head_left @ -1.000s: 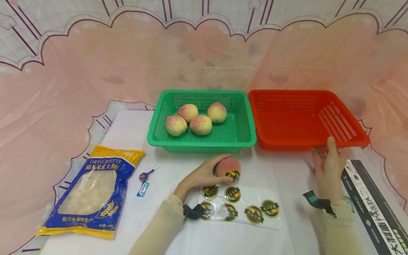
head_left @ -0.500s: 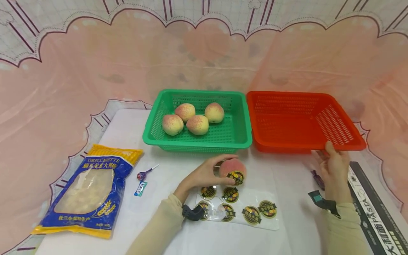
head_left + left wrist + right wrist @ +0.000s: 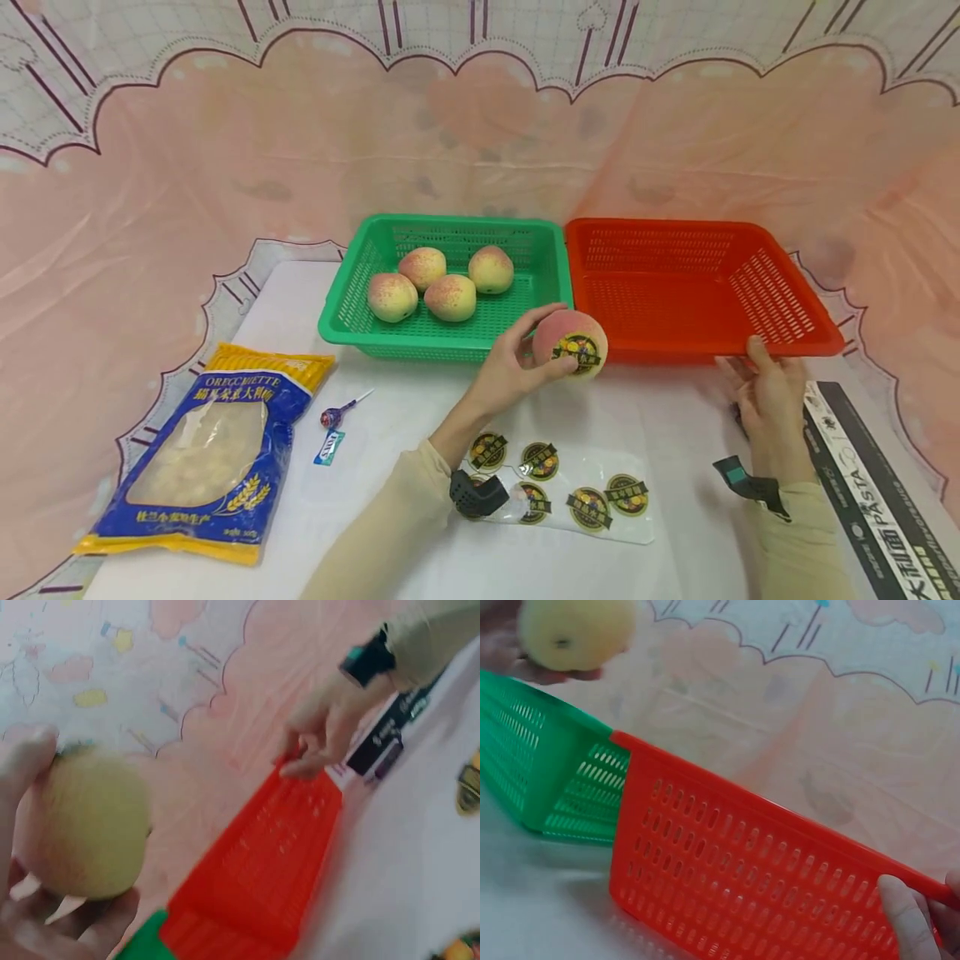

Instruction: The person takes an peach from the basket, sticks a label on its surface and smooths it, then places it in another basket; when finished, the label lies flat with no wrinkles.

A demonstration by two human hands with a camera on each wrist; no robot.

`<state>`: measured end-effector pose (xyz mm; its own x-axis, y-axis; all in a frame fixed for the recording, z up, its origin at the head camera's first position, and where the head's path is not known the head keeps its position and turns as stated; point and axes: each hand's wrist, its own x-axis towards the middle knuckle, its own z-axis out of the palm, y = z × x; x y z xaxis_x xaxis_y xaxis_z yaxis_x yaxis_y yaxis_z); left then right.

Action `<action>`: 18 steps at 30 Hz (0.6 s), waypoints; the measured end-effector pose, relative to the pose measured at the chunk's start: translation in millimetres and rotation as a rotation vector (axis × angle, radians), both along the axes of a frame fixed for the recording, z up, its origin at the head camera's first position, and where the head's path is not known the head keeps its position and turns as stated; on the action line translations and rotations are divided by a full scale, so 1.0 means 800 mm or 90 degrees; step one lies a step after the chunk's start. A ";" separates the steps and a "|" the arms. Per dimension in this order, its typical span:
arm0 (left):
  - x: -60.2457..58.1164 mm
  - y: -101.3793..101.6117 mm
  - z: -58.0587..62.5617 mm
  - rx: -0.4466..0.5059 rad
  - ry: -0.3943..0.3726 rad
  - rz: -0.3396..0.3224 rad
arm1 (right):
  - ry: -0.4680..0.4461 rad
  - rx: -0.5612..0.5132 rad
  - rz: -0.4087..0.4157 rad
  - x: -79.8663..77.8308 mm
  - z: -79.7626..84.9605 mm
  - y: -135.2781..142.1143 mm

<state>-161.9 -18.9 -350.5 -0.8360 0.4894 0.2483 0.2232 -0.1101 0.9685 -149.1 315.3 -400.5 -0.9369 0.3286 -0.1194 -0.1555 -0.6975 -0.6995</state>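
Note:
My left hand [image 3: 510, 371] grips a pink and yellow peach [image 3: 558, 329], held up in front of where the two baskets meet. A round black and gold sticker [image 3: 581, 354] sits on its near side, with the thumb on it. In the left wrist view the peach's yellow side [image 3: 97, 832] shows between thumb and fingers. My right hand [image 3: 776, 404] holds the red plastic basket [image 3: 660, 304] by its front rim near the right corner. Nothing lies inside that basket. Beside it stands a green basket [image 3: 405, 342] with several peaches [image 3: 450, 297] in its left part.
A sheet of round stickers [image 3: 588, 471] lies in front. To the left are an orecchiette bag [image 3: 198, 454], a lollipop [image 3: 332, 417] and a small wrapped sweet [image 3: 329, 447]. A long pasta box [image 3: 870, 492] lies right; a purple-wrapped item [image 3: 388, 757] is beside it.
My left hand has lifted the peach from over the sticker sheet, up and right toward the baskets. Both baskets have slid slightly left, the right hand staying on the red rim.

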 end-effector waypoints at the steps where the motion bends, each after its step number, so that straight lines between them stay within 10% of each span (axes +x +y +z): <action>1: -0.004 0.006 0.005 0.012 -0.011 0.018 | 0.002 -0.001 0.002 0.000 -0.001 0.001; 10: -0.042 0.055 0.033 0.012 -0.054 0.146 | -0.006 0.005 -0.009 -0.002 -0.003 -0.001; 18: -0.092 0.104 0.024 -0.001 -0.075 0.259 | -0.087 -0.013 -0.064 -0.005 -0.003 -0.006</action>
